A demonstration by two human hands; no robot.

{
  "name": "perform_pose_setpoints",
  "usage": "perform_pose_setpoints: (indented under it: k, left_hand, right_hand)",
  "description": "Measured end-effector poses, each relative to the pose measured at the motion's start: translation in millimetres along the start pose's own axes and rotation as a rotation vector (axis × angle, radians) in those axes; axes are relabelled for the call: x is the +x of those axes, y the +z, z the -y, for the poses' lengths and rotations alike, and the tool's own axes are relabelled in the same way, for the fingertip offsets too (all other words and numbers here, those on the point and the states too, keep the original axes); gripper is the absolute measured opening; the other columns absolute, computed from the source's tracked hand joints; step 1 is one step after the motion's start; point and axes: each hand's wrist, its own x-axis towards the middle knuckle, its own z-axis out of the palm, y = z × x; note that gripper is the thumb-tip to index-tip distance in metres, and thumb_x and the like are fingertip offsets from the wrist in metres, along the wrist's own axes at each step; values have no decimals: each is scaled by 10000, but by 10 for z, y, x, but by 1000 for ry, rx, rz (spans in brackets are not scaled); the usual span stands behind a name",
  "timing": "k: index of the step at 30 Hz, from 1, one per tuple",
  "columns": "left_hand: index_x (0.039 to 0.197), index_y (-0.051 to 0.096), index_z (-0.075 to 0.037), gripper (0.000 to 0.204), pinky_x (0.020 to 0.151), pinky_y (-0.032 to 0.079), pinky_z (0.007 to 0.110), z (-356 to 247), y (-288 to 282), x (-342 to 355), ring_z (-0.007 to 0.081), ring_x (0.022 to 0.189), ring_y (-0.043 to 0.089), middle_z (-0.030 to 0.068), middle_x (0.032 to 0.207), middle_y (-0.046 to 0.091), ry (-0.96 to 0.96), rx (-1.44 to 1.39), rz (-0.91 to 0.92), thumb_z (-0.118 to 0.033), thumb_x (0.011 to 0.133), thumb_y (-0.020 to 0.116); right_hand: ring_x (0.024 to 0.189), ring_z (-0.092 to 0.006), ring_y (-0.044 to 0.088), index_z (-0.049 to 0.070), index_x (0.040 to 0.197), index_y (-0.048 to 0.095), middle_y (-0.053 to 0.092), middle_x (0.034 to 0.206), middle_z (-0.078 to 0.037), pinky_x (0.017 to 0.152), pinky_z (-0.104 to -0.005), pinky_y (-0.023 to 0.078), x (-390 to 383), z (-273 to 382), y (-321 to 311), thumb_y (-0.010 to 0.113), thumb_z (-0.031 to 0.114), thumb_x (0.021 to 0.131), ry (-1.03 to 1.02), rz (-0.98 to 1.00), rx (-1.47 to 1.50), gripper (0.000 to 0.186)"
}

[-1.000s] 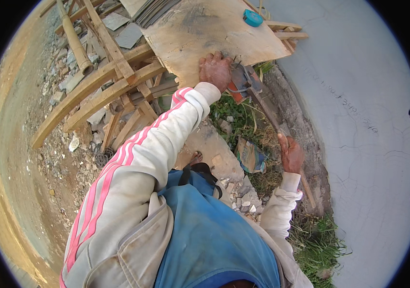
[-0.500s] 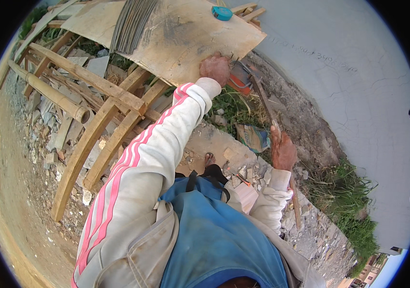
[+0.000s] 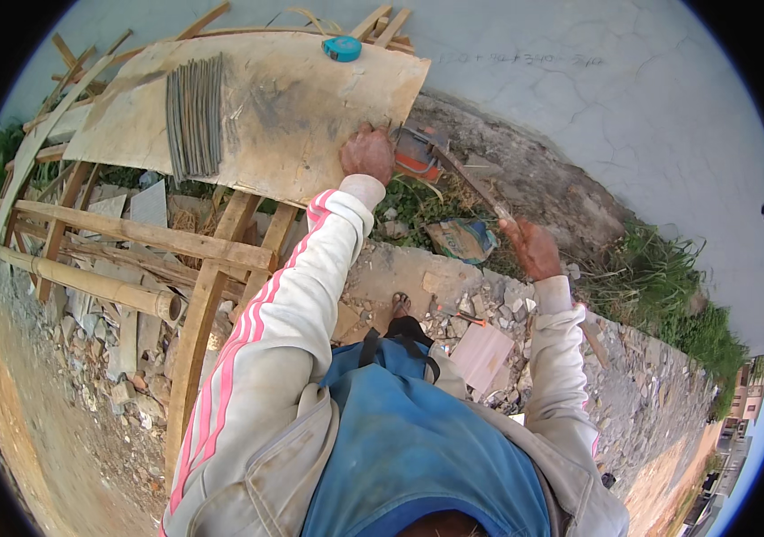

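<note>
My left hand (image 3: pixel 368 152) is closed, its fist pressed on the right end of a stained plywood board (image 3: pixel 301 116). Whatever lies inside its fingers is hidden. My right hand (image 3: pixel 534 249) is wrapped round a long, narrow rusty bar (image 3: pixel 473 183). The bar slants from beside the board's right edge, under my hand, and on past my forearm. A bundle of short grey metal rods (image 3: pixel 194 116) lies on the board, left of my left hand. Near the board's far edge sits a teal tape measure (image 3: pixel 342 48).
Timber beams (image 3: pixel 145 231) and a bamboo pole (image 3: pixel 104 281) stand over rubble at left. An orange-framed tool (image 3: pixel 418 168) is beside the board. Below lie a crumpled sack (image 3: pixel 460 240) and a pinkish tile (image 3: pixel 482 356). A grey wall (image 3: pixel 659 116) rises at right, with grass (image 3: pixel 659 277) along its base.
The whole view has turned, so the board and wall appear rotated and more of the board's left shows. Both hands keep the same holds, with little visible motion against the board.
</note>
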Motion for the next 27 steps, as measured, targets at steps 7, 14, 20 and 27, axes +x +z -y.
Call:
perform_pose_setpoints:
  k: [7, 14, 20, 27]
  left_hand:
    - [1015, 754, -133, 209, 794, 563, 474, 36, 39, 17, 371, 905, 693, 162, 1011, 681, 1, -41, -31, -210, 873, 620]
    - [1068, 736, -125, 246, 823, 556, 483, 69, -39, 47, 381, 930, 690, 156, 1071, 679, 19, -77, 58, -235, 883, 617]
    - [1041, 728, -107, 238, 780, 576, 464, 147, -28, 73, 379, 877, 703, 163, 1035, 680, 134, -126, 10, -223, 854, 637]
    - [1073, 722, -113, 265, 800, 571, 467, 151, -41, 90, 375, 900, 700, 153, 1052, 681, 131, -141, 15, -245, 863, 628]
  right_hand:
    - [627, -319, 611, 0, 885, 594, 552, 640, -154, 630, -451, 484, -27, 10, -105, 496, 593, 990, 33, 121, 182, 610]
    - [448, -86, 446, 89, 752, 482, 427, 569, 9, 373, -257, 356, -852, -642, -832, 567, 720, 888, 539, 312, 581, 651]
    - [423, -100, 379, 115, 582, 433, 376, 486, 31, 393, -298, 295, -1386, -972, -881, 567, 790, 840, 534, 146, 264, 736]
    - [556, -294, 507, -24, 762, 618, 473, 556, -150, 578, -450, 409, -2031, -110, -227, 491, 676, 953, 521, -29, 108, 737]
